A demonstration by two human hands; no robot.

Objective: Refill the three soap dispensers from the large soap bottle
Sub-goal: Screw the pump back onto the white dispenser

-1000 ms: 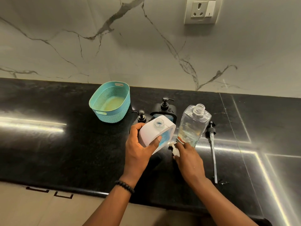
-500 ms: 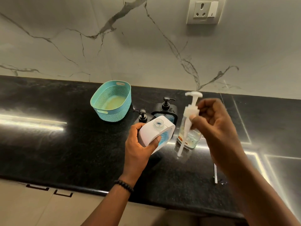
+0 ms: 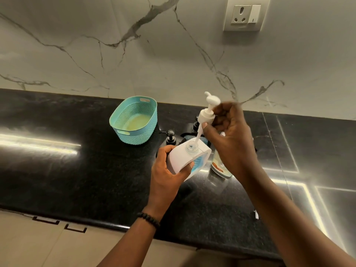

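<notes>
My left hand (image 3: pixel 165 176) grips a white soap dispenser (image 3: pixel 185 157) with a blue window, tilted, its clear neck uncapped. My right hand (image 3: pixel 231 139) pinches a white pump head (image 3: pixel 209 110) above it, with the pump's tube reaching down into the dispenser's neck. Behind stand a small black-pump dispenser (image 3: pixel 170 137) and a second black dispenser (image 3: pixel 194 130), mostly hidden. The large clear soap bottle (image 3: pixel 219 166) stands to the right, largely covered by my right hand.
A teal perforated basket (image 3: pixel 134 120) sits at the back left of the black countertop (image 3: pixel 77 170). The tip of a loose pump tube (image 3: pixel 256 213) lies on the counter at the right. A wall socket (image 3: pixel 244 15) is high on the marble backsplash.
My right hand picked the white pump up from the counter, lifted it and brought it left over the white dispenser, its tube now entering the neck. My left hand kept hold of the dispenser.
</notes>
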